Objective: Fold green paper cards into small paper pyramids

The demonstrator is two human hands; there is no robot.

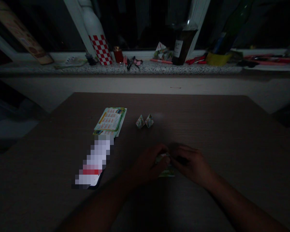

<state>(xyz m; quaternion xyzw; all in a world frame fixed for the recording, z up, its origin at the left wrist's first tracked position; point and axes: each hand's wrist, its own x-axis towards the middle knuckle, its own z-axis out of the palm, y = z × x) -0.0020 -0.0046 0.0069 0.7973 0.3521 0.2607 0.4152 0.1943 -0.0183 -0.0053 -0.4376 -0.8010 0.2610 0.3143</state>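
Observation:
In dim light my left hand (pixel 148 164) and my right hand (pixel 190 162) meet over a small printed piece of paper (pixel 166 172) lying on the brown wooden table (pixel 207 129). Both hands have their fingers curled and pressed on the paper, which shows between and below them. Two small folded paper triangles (pixel 145 121) stand side by side farther back on the table. A stack of green-edged printed paper sheets (pixel 111 120) lies to the left of them.
A blurred-out flat object on a dark phone-like slab (pixel 94 164) lies left of my hands. The stone window sill (pixel 145 67) behind holds a red-and-white checked bottle (pixel 100 45), a dark bottle (pixel 182 45), a folded paper piece (pixel 162 50), pens and small items.

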